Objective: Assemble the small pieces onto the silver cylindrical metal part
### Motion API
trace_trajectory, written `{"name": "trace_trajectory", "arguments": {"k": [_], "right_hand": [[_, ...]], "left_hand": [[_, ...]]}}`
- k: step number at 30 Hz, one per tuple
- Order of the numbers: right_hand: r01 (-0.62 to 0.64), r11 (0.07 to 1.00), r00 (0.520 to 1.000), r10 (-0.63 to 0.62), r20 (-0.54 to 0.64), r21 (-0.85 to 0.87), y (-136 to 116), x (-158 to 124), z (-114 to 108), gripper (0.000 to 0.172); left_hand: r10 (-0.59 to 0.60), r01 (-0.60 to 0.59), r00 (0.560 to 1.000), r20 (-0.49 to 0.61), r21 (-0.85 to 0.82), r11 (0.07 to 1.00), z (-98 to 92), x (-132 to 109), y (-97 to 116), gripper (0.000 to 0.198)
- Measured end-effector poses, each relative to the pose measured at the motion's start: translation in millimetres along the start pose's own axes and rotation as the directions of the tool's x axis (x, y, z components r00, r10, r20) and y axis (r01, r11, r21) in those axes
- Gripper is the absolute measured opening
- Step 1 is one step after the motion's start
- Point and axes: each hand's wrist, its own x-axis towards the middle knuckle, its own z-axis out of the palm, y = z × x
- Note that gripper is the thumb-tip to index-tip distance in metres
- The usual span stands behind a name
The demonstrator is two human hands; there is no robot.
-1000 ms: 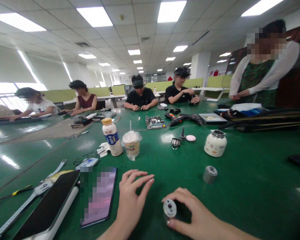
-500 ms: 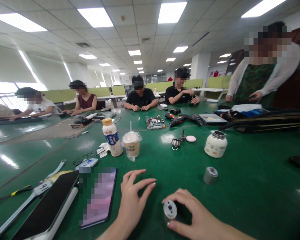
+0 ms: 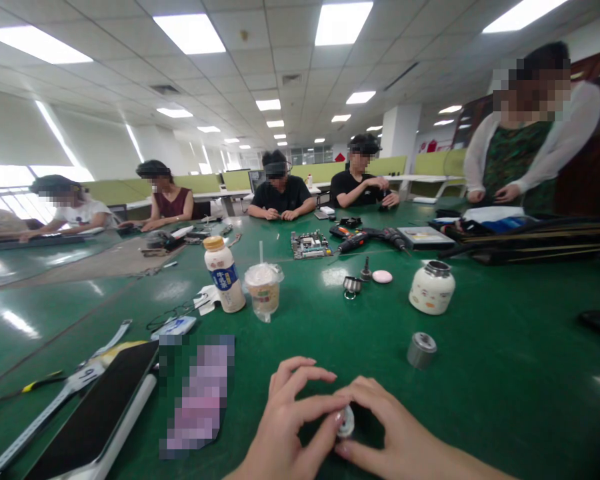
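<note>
Near the front edge of the green table, a small metal cylinder (image 3: 347, 423) stands between my hands. My right hand (image 3: 395, 427) holds it with thumb and index finger around its side. From the left, my left hand (image 3: 300, 417) reaches its top, thumb and index finger pinched there, the other fingers loosely extended; the fingertips cover part of the top. A second metal cylinder (image 3: 422, 351) stands farther back to the right. Behind it is a cream jar (image 3: 432, 288) with an open metal neck. A metal cap piece (image 3: 352, 287) and a pink disc (image 3: 382, 277) lie beyond my hands.
A pixelated phone (image 3: 200, 400) and a dark tablet-like device (image 3: 97, 407) lie at left, near a strap and pliers. A bottle (image 3: 225, 277) and a lidded cup (image 3: 264, 290) stand mid-table. Behind are a circuit board (image 3: 311, 245), drills and several people.
My left hand has moved right and closed its thumb and index finger onto the top of the cylinder. My right hand still holds it. The standing person's hands have come together.
</note>
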Motion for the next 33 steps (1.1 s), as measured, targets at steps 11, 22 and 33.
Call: {"name": "trace_trajectory", "arguments": {"k": [11,22,33], "right_hand": [[-0.004,1.000,1.000,0.004,-0.002,-0.010,-1.6,-1.2,-0.2,0.033],[-0.026,0.999,1.000,0.026,0.002,-0.026,-2.7,-2.3,-0.1,0.035],[-0.062,0.998,0.998,0.062,0.024,-0.020,-8.3,0.1,-4.9,0.035]], "left_hand": [[-0.015,0.015,1.000,0.001,-0.087,0.996,-3.3,0.1,8.0,0.052],[-0.089,0.079,0.992,-0.089,-0.114,0.990,2.6,5.2,5.8,0.041],[-0.313,0.339,0.932,-0.180,0.139,0.930,5.9,4.3,-54.8,0.032]]}}
